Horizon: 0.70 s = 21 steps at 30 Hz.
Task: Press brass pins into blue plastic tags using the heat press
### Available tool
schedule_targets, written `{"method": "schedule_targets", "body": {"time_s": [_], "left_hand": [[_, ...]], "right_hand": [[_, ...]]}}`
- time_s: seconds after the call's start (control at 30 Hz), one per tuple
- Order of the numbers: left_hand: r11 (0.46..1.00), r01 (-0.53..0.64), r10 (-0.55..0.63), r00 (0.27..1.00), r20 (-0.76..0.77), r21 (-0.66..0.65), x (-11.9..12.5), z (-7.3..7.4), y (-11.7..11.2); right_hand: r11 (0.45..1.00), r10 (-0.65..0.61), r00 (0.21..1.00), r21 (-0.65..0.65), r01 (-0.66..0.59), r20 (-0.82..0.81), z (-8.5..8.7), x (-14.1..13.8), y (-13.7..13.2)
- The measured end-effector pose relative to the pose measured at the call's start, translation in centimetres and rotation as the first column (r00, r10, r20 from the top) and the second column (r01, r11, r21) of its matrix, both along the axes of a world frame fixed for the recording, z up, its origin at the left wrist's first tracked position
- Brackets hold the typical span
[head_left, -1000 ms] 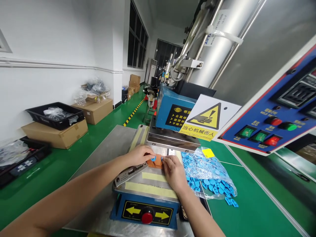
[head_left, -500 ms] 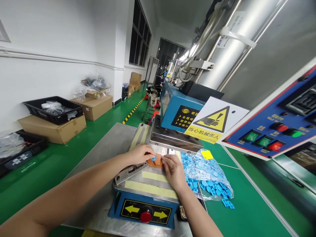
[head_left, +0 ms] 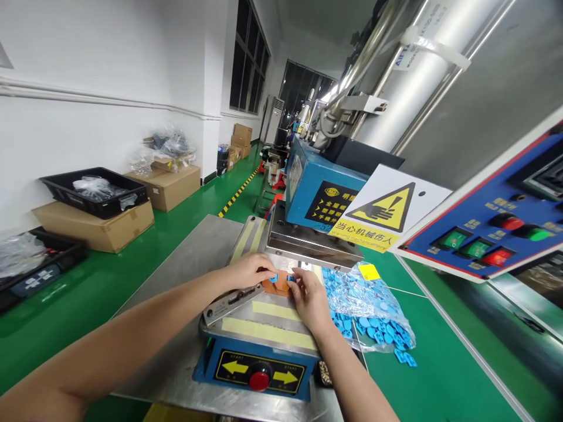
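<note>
At the front of the press bed, an orange fixture block (head_left: 277,286) lies flat between my two hands. My left hand (head_left: 251,271) comes from the left, thumb and fingertips pinched on a small blue plastic piece (head_left: 273,278) at the block's left side. On the right side, my right hand (head_left: 310,296) pinches another small blue plastic piece (head_left: 291,278), partly hidden by the fingers. Just beyond the hands hangs the press's metal plate (head_left: 314,243), raised above the bed. A slotted metal bar (head_left: 233,302) lies beside the left wrist.
Right of the bed lies a clear bag of blue pieces (head_left: 369,305), with several spilled. A red button (head_left: 259,381) sits on the press's front. A small black tray of brass-coloured parts (head_left: 324,374) is by my right forearm. The control panel (head_left: 488,234) juts in at right.
A blue piece now shows at my right fingertips, over the block's right side. Both hands stay at the block with only slight finger movement. The view has shifted slightly.
</note>
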State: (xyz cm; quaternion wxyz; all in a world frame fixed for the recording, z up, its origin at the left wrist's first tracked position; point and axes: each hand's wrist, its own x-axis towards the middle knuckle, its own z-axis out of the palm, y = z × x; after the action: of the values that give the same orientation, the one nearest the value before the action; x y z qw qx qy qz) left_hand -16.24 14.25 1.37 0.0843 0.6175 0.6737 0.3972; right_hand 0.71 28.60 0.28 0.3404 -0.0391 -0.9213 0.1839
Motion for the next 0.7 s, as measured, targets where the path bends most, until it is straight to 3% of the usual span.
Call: {"method": "schedule_targets", "body": {"time_s": [0.23,0.5,0.7], "left_hand": [[1.000,0.015,-0.015,1.000,-0.023,0.012,-0.02,0.07,-0.03],[0.999,0.031,-0.030,0.998,-0.051,0.024,-0.20,-0.17,0.00],[1.000,0.017,-0.016,0.999,-0.050,0.019,-0.17,-0.22,-0.01]], "right_hand": [[0.999,0.048,0.998,0.023,-0.047,-0.031,0.10,-0.39,-0.24],[0.988,0.009,0.999,0.155,-0.016,0.045,0.64,-0.44,-0.59],[0.989,0.022,0.999,0.147,-0.026,0.029,0.49,-0.39,-0.61]]}}
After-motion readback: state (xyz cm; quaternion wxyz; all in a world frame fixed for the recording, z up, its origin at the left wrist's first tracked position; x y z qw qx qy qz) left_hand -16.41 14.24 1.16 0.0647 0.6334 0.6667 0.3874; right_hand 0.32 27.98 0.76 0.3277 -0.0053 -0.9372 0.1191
